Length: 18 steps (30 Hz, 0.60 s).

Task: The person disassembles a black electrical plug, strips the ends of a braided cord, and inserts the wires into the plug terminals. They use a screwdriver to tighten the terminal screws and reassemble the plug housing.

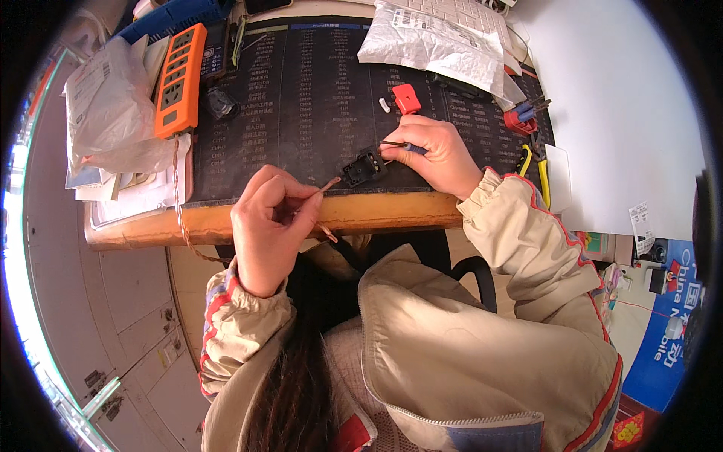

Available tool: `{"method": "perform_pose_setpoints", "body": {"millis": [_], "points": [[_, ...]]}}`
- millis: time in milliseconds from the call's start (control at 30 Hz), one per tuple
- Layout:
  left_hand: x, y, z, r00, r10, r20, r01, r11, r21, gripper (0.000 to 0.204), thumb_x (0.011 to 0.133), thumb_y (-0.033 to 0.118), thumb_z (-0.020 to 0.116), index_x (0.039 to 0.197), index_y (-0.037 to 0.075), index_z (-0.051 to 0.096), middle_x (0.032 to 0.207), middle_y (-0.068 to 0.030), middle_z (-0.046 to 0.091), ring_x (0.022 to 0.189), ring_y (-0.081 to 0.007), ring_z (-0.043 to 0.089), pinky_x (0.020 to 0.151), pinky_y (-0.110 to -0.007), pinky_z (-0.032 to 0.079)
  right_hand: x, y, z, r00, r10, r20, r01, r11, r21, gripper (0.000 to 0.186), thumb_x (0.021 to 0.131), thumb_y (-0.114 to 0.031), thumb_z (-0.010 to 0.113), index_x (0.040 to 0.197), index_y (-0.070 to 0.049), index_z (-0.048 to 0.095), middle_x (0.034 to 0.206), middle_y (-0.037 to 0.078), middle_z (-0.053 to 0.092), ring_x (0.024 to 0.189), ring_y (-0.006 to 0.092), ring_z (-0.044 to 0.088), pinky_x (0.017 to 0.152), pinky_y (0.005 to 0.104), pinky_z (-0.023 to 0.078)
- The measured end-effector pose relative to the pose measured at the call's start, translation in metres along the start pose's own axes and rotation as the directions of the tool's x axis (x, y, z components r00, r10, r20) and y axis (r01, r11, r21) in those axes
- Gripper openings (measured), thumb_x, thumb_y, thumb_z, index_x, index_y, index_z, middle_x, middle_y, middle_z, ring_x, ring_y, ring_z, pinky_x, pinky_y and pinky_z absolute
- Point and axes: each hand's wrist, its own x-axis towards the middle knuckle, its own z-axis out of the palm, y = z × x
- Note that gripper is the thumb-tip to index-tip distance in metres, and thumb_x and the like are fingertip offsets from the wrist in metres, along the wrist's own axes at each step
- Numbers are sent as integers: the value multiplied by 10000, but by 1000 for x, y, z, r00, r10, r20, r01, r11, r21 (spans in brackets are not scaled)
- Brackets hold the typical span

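Near the desk's front edge sits a small black plug housing (363, 167), its inside facing up. My left hand (265, 218) is closed, thumb and forefinger pinching a thin wire (330, 184) whose end reaches the housing's left side. Below that hand, another bare copper-coloured wire end (327, 232) hangs in front of the desk edge. My right hand (443, 157) is closed around a slim screwdriver (413, 148) beside the housing's right side; fingers hide part of the tool. Beyond this hand lie a red plastic cover (407, 99) and a small white piece (384, 105).
An orange power strip (181, 81) lies at left beside plastic-wrapped packages (109, 105). A white mailing bag (433, 47) and a keyboard (467, 16) are at the back. On the right are yellow-handled pliers (543, 177) and a red holder with tools (521, 119).
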Motion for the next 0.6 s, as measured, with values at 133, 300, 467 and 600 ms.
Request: {"method": "perform_pose_setpoints", "body": {"millis": [133, 300, 467, 600], "points": [[-8, -3, 8, 998, 30, -52, -32, 999, -44, 86, 862, -71, 754, 879, -48, 673, 886, -33, 582, 714, -58, 587, 614, -201, 475, -1, -3, -1, 1000, 10, 17, -10, 1000, -25, 106, 886, -62, 794, 961, -16, 734, 810, 66, 641, 714, 190, 616, 660, 302, 473], [-13, 1, 8, 1000, -17, -6, 16, 996, -87, 78, 886, -99, 726, 898, -61, 659, 967, -25, 549, 789, -65, 568, 675, -203, 481, -2, -5, -1, 1000, 19, 22, -18, 998, -55, 110, 888, -74, 798, 963, -20, 738, 803, 64, 635, 704, 186, 599, 656, 297, 467], [-15, -1, 8, 999, -38, 8, 39, 984, -173, 67, 919, -91, 696, 944, -57, 644, 985, -29, 559, 788, -64, 570, 679, -209, 490, -3, -5, 0, 1000, 17, 19, -16, 999, -47, 119, 887, -78, 800, 968, -19, 737, 813, 66, 636, 709, 187, 599, 654, 297, 467], [-13, -4, 10, 997, -75, -8, 72, 976, -207, 40, 942, -64, 676, 949, -58, 638, 942, -44, 594, 744, -73, 636, 635, -208, 502, -3, -5, -1, 999, 12, 30, -10, 999, -52, 132, 880, -72, 805, 978, -17, 737, 825, 67, 640, 723, 188, 607, 664, 295, 474]]}}
